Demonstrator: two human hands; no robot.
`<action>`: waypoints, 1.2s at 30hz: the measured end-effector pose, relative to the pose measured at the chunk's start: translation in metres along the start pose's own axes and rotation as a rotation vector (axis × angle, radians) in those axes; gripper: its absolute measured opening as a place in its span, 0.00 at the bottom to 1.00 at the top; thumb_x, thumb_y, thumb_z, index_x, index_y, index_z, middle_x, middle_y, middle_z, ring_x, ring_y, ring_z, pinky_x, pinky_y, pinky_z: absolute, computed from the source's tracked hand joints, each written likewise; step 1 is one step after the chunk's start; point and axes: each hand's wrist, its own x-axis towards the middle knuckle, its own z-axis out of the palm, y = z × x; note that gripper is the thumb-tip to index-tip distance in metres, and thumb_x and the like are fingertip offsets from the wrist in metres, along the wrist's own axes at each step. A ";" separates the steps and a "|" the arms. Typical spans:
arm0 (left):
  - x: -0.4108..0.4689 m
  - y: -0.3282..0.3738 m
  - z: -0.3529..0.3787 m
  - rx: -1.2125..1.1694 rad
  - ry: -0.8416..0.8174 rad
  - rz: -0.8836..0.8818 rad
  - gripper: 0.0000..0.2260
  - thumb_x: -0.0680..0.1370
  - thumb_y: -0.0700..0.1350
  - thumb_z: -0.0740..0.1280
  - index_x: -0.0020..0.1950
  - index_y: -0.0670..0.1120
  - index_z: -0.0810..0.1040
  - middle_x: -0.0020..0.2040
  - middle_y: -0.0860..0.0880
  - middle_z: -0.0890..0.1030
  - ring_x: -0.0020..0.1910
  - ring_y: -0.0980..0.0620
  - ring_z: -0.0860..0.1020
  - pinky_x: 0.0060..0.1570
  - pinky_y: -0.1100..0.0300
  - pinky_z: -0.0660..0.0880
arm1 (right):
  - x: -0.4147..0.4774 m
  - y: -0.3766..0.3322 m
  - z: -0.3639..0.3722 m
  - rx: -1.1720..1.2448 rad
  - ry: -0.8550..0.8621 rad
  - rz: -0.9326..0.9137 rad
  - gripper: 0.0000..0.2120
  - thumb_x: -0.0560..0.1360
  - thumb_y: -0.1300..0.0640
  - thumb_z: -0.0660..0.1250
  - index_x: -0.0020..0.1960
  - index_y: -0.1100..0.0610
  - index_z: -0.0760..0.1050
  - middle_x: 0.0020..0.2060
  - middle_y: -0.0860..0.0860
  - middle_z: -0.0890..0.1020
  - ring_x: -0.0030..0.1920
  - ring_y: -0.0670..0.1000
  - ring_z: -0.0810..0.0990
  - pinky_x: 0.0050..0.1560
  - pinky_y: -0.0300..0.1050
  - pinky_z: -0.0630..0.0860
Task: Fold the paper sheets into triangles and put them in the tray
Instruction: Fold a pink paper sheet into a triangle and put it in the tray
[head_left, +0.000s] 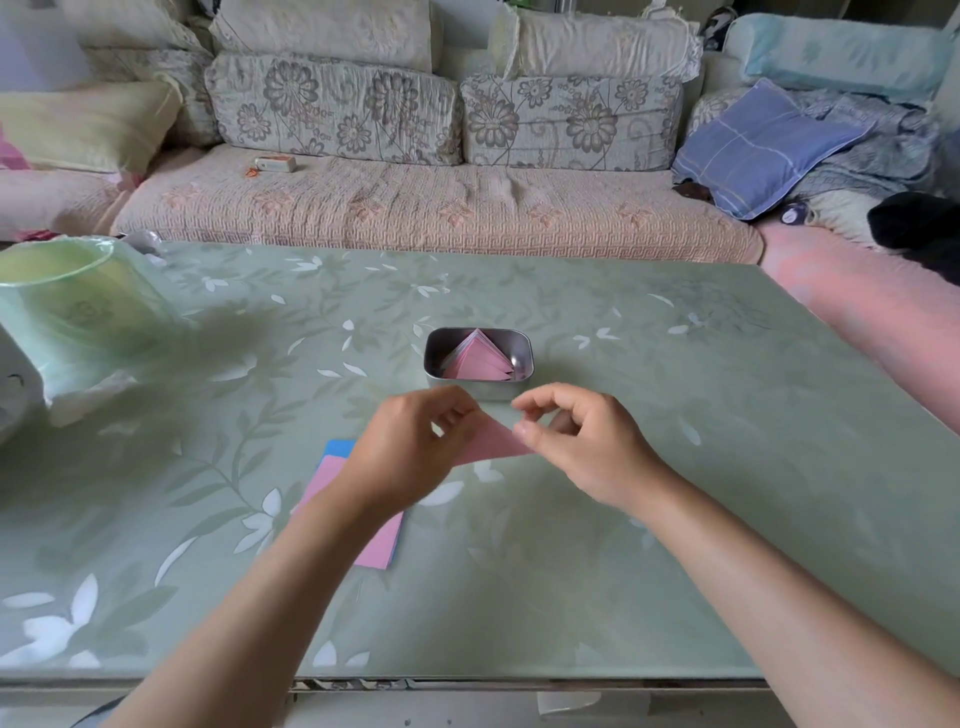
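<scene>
Paper (493, 441) held in two hands at the green desk (675, 493)

Far left on the desk stands a green bin (67, 296) with a thin bag in it. A bit to the right, near the person, lies a stack of sheets (382, 540). The top sheet is pink, and a blue one peeks out at the far end. The left arm passes over this stack and hides its middle.

Next comes the left hand (410, 452). Its fingers are curled, and its grip is closed on the left side of the paper. The paper is pink and shows a pointed shape, with one tip up and one tip out to the right. It sits between the two hands, just in front of the tray (478, 392). I cannot tell if it touches the desk.

The tray is a small shiny metal box with round corners, in the middle of the desk. Inside it lie folded triangles (478, 358), all pink, stacked with their tips toward the far side.

To the right is the right hand (587, 441). Its grip is a pinch: the thumb (522, 430) presses on the right tip of the paper and the other fingers curl over it.

Behind the desk runs a long sofa (441, 208) with flower cushions. A small box (275, 164) lies on its seat, and a blue pillow (763, 145) sits at its right end.
</scene>
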 end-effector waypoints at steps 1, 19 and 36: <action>0.000 0.001 0.001 -0.006 -0.011 0.015 0.05 0.77 0.47 0.69 0.42 0.52 0.81 0.37 0.59 0.82 0.36 0.60 0.79 0.38 0.66 0.74 | 0.001 -0.003 0.005 -0.008 -0.005 -0.020 0.04 0.73 0.51 0.74 0.47 0.45 0.82 0.32 0.35 0.79 0.28 0.41 0.71 0.33 0.30 0.68; 0.021 -0.028 -0.032 0.106 -0.008 -0.090 0.06 0.77 0.48 0.68 0.53 0.54 0.79 0.44 0.60 0.80 0.44 0.56 0.77 0.48 0.56 0.77 | 0.064 -0.035 0.010 -0.379 0.101 -0.064 0.04 0.72 0.52 0.76 0.40 0.48 0.82 0.27 0.32 0.77 0.29 0.38 0.73 0.33 0.30 0.67; 0.034 -0.043 -0.001 0.183 -0.127 -0.176 0.25 0.78 0.51 0.66 0.72 0.45 0.64 0.68 0.46 0.69 0.63 0.44 0.72 0.57 0.52 0.73 | 0.156 -0.033 0.015 -0.947 -0.489 0.055 0.02 0.69 0.58 0.72 0.38 0.53 0.81 0.31 0.46 0.83 0.34 0.45 0.77 0.38 0.41 0.76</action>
